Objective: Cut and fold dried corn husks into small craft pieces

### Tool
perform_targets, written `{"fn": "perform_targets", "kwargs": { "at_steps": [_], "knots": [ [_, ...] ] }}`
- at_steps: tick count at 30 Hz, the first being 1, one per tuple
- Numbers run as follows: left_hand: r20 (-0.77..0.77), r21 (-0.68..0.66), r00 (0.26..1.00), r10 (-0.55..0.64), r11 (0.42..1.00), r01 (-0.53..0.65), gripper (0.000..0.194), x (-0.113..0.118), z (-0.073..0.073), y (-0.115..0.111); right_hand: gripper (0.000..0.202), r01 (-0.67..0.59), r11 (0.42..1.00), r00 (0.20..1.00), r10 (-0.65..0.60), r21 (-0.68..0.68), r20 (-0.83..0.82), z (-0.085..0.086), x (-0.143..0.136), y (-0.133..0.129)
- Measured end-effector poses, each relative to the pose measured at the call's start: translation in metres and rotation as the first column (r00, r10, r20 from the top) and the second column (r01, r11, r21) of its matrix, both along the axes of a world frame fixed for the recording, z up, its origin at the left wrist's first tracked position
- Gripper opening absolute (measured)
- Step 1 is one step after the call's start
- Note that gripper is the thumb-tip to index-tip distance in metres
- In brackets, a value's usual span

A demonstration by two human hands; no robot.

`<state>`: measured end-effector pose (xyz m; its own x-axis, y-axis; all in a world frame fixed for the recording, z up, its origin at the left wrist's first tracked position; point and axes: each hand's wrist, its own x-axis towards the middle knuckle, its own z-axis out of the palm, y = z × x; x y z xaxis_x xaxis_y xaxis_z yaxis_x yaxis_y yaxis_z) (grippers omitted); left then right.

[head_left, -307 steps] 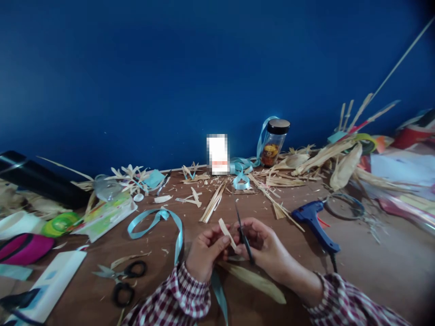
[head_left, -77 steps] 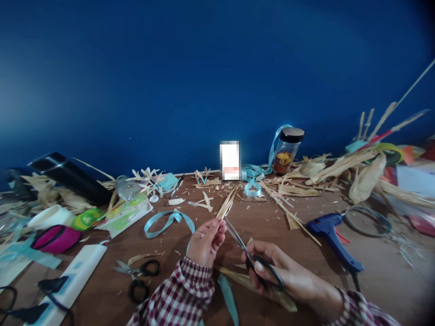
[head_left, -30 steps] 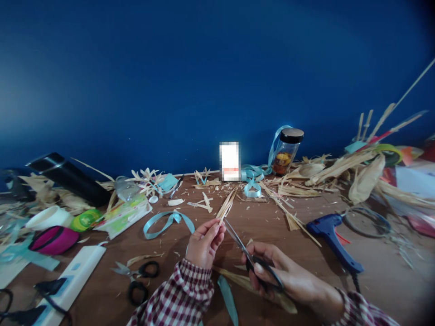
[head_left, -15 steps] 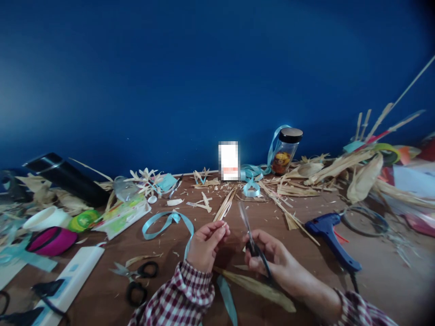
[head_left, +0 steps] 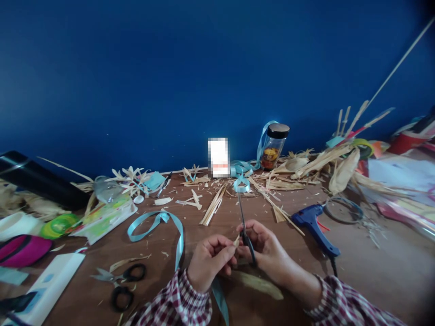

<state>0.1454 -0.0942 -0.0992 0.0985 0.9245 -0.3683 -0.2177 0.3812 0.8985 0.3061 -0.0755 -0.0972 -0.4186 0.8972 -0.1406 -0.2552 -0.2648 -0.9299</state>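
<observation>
Between the thumb and fingers of my left hand [head_left: 215, 257] is a small pale piece of corn husk [head_left: 237, 242], its tip pointing up. My right hand [head_left: 267, 246] grips black-handled scissors [head_left: 242, 213], blades pointing away from me. Both hands are close together, and the fingertips nearly meet around the husk piece. On the table below them lies a longer greenish husk strip [head_left: 260, 284], partly hidden by my hands. A blue ribbon [head_left: 180, 240] runs under my left wrist. Beyond the hands rests a bundle of cut husk strips [head_left: 214, 206].
A second pair of scissors [head_left: 117, 283] lies at left, near a white power strip [head_left: 56, 283]. At right is a blue glue gun [head_left: 317, 228]. A lidded jar [head_left: 274, 147] stands at the back by the wall, among husk scraps. A black cylinder [head_left: 42, 179] leans at far left.
My hands have come together, bringing the scissors next to the husk piece. The view has turned slightly right, so the table's objects appear shifted left.
</observation>
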Motion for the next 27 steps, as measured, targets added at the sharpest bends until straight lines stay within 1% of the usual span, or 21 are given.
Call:
{"fn": "perform_targets", "kwargs": {
  "at_steps": [5, 9, 13, 15, 20, 27],
  "knots": [
    [0.037, -0.037, 0.997, -0.063, 0.997, 0.064, 0.034, -0.003, -0.001, 0.001, 0.045, -0.011, 1.000, 1.000, 0.011, -0.019, -0.014, 0.006, 0.002, 0.001],
    [0.068, -0.066, 0.989, -0.130, 0.989, 0.134, 0.038, -0.004, -0.003, 0.002, 0.044, 0.000, 1.000, 1.000, -0.001, 0.013, 0.010, 0.004, 0.003, 0.000],
    [0.116, -0.099, 0.985, -0.128, 0.985, 0.140, 0.043, -0.003, -0.001, 0.004, 0.039, 0.033, 0.996, 0.996, -0.041, 0.085, 0.084, -0.002, 0.002, -0.001],
    [0.117, -0.099, 0.985, -0.130, 0.985, 0.142, 0.043, -0.002, 0.001, 0.005, 0.038, 0.048, 0.993, 0.992, -0.060, 0.107, 0.110, -0.004, 0.002, -0.001],
    [0.072, -0.084, 0.982, -0.174, 0.980, 0.180, 0.043, -0.002, 0.002, 0.004, 0.038, 0.089, 0.990, 0.990, -0.100, 0.111, 0.099, -0.003, 0.003, 0.000],
    [0.090, -0.073, 0.975, -0.202, 0.975, 0.209, 0.041, -0.003, -0.004, 0.003, 0.038, 0.067, 0.992, 0.991, -0.079, 0.106, 0.108, 0.001, 0.002, 0.001]
  ]
}}
